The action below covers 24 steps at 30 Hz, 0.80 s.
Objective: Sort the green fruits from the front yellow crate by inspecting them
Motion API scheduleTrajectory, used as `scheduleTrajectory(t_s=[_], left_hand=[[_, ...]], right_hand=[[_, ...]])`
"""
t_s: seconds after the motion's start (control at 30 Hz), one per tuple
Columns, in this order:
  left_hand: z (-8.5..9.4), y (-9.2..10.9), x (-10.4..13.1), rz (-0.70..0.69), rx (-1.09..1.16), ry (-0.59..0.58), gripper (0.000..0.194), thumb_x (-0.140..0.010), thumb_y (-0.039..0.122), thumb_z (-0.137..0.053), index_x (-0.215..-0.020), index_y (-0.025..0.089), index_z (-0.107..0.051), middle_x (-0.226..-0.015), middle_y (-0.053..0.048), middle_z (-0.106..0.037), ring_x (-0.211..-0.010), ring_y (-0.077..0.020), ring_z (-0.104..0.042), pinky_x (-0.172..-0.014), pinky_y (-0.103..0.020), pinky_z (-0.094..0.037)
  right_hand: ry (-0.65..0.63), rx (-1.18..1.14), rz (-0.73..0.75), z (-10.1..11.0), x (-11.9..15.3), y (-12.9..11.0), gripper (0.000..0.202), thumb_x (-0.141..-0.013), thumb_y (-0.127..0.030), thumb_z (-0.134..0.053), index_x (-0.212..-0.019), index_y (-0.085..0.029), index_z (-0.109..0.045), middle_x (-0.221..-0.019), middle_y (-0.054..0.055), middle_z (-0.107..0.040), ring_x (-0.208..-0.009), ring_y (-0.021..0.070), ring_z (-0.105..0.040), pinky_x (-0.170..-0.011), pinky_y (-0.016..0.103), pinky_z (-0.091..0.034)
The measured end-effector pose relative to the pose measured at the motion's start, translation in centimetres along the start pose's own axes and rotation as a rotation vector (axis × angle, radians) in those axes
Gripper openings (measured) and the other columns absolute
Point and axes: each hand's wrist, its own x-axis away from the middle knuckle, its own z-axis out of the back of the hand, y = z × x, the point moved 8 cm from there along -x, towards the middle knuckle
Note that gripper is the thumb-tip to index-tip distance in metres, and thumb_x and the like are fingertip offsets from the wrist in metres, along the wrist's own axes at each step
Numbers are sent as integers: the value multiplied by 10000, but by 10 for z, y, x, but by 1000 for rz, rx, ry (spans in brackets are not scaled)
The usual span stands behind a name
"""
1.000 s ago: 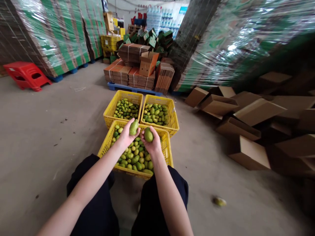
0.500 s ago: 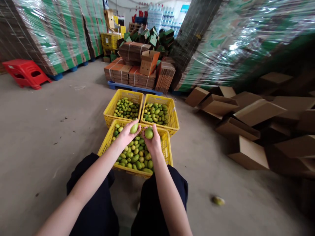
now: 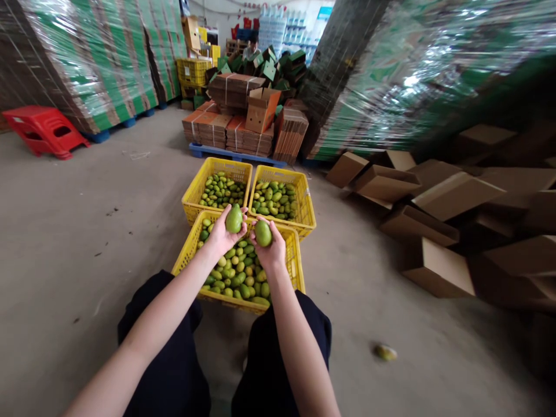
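My left hand (image 3: 222,236) holds a green mango (image 3: 234,219), turned palm up with the fruit resting in the fingers. Close beside it, my right hand (image 3: 273,253) has its fingers curled round a second, rounder-looking green mango (image 3: 263,233). Both hands are raised above the near yellow crate (image 3: 296,260), which is filled with green and yellowish mangoes (image 3: 240,279). Behind it, side by side, stand a left yellow crate (image 3: 191,200) and a right yellow crate (image 3: 309,211), each with more mangoes inside. My forearms cover part of the near crate.
Open cardboard boxes (image 3: 443,266) lie heaped on the right. One mango (image 3: 385,351) is on the floor at lower right. A red stool (image 3: 46,130) stands left. Flattened cartons (image 3: 208,128) sit on a blue pallet (image 3: 234,155) ahead, with a person (image 3: 251,52) behind. Wrapped stacks (image 3: 108,58) flank the floor.
My left hand has rolled palm up, so its mango shows more fully and upright. The right hand's mango has tilted a little. The person at the back shows more clearly.
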Motion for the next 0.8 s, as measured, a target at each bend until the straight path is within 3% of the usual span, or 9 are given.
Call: scheduleTrajectory(t_s=[0.1,0.17,0.23,0.3,0.37,0.43,0.5,0.63,0.8], left_hand=[[-6,4,3,-30,-128,-61,316,-904,395,-481,-845,129,-642,-681,-37,-625,-504,-106,-556,-432,-200,-436],[-6,7,3,-66,-197,-61,272,-880,352,-477,-848,127,-626,-703,-48,-632,-567,-137,-595,-491,-231,-476],[-3,12,2,-124,-262,-35,172,-846,277,-506,-874,137,-601,-733,-41,-632,-677,-161,-634,-646,-272,-530],[0,21,2,-248,-384,-4,152,-789,207,-592,-935,164,-587,-824,-25,-642,-810,-167,-643,-801,-297,-521],[-3,32,6,-417,-571,-15,328,-699,155,-712,-1004,198,-598,-990,-28,-643,-958,-174,-618,-902,-298,-479],[-12,39,14,-573,-749,-70,466,-613,130,-798,-1038,218,-627,-1128,-50,-611,-1069,-198,-574,-939,-293,-455],[-22,42,23,-689,-871,-137,466,-593,139,-825,-1021,222,-661,-1159,-72,-585,-1112,-223,-550,-941,-298,-454],[-34,45,36,-877,-991,-221,324,-646,159,-810,-944,224,-699,-1084,-75,-573,-1100,-230,-550,-983,-321,-431],[-44,48,46,-1118,-1156,-287,261,-704,187,-783,-937,208,-669,-996,-57,-599,-1012,-218,-590,-936,-366,-459]], right_hand=[[-33,-24,-29,0,1,-2,254,-751,-455,-606,-869,-230,-620,-822,17,-677,-518,125,-529,-385,230,-342],[-32,-63,-6,5,0,-6,218,-724,-386,-602,-878,-231,-590,-839,16,-673,-580,142,-582,-439,242,-412],[-19,-65,57,10,-1,-12,237,-697,-330,-596,-914,-243,-555,-870,9,-669,-666,161,-627,-550,281,-495],[17,27,166,15,-1,-22,296,-699,-304,-617,-974,-271,-514,-934,-3,-660,-746,167,-643,-662,324,-535],[58,211,330,16,4,-36,385,-718,-292,-658,-1061,-297,-484,-1050,7,-638,-876,175,-642,-799,366,-537],[70,413,520,9,14,-50,485,-736,-284,-687,-1164,-303,-460,-1190,44,-587,-1058,196,-599,-937,397,-493],[43,600,676,-2,24,-58,538,-754,-266,-689,-1238,-293,-456,-1284,80,-531,-1203,226,-522,-1026,420,-435],[27,887,893,-18,40,-64,393,-787,-205,-661,-1161,-275,-560,-1196,85,-561,-1201,251,-515,-1037,439,-422],[13,994,1099,-24,50,-65,306,-810,-142,-621,-1083,-254,-541,-1086,76,-556,-1077,228,-571,-925,433,-508]])
